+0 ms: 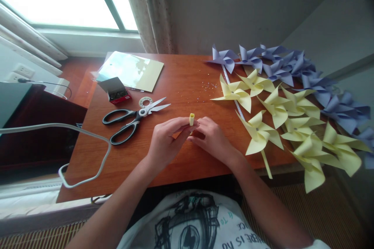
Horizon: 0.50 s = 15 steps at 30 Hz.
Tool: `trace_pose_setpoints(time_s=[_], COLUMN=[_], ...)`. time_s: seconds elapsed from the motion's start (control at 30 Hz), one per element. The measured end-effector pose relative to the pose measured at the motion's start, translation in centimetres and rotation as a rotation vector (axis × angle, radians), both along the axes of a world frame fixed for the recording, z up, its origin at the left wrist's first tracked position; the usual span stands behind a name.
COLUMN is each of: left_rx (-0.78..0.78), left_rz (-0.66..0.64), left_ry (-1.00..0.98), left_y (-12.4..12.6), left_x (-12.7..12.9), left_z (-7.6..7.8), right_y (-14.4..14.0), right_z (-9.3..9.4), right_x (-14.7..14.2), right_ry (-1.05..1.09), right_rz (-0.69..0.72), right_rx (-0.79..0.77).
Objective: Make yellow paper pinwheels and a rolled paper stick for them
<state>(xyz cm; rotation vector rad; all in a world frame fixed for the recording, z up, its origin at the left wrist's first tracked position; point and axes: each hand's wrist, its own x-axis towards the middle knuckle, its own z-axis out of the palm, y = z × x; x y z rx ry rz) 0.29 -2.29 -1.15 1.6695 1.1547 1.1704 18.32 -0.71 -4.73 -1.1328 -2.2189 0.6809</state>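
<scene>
Close to the table's front edge, my left hand (168, 137) grips a short rolled yellow paper tube (191, 120), its open end facing up toward me. Meeting it from the other side, my right hand (212, 139) has curled fingers and thumb at the tube's lower part, which the hands mostly hide. Large scissors (137, 116) with black and grey handles lie spread to the left of my hands. Right of them are several yellow paper pinwheels (260, 132), the nearest with a yellow paper stick (266, 164).
On the brown wooden table (181, 167), a roll of tape (145, 102), a red box (117, 92) of small dark items and sheets in a glossy sleeve (131, 71) lie left. Purple pinwheels (279, 71) fill the far right. Paper scraps (209, 85) are scattered mid-table. A white cable (105, 155) loops left.
</scene>
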Motion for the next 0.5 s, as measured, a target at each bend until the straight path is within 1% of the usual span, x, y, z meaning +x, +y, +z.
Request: trace_pose_setpoints(time_s=[0.07, 0.2, 0.27, 0.37, 0.5], left_rx=[0.015, 0.046, 0.056, 0.062, 0.046], left_rz=[-0.002, -0.004, -0.006, 0.002, -0.010], left_ry=[0.012, 0.012, 0.010, 0.013, 0.001], left_y=[0.0, 0.0, 0.0, -0.1, -0.1], left_x=[0.0, 0.1, 0.1, 0.2, 0.2], left_z=[0.0, 0.0, 0.0, -0.1, -0.3], right_y=[-0.1, -0.2, -0.2, -0.3, -0.4], right_z=[1.0, 3.3, 3.8, 3.5, 1.9], right_x=[0.5, 1.5, 1.6, 1.4, 0.8], right_ry=[0.009, 0.090, 0.113, 0.139, 0.144], right_rz=[0.003, -0.039, -0.045, -0.032, -0.042], right_rx=[-0.054, -0.154, -0.177, -0.180, -0.123])
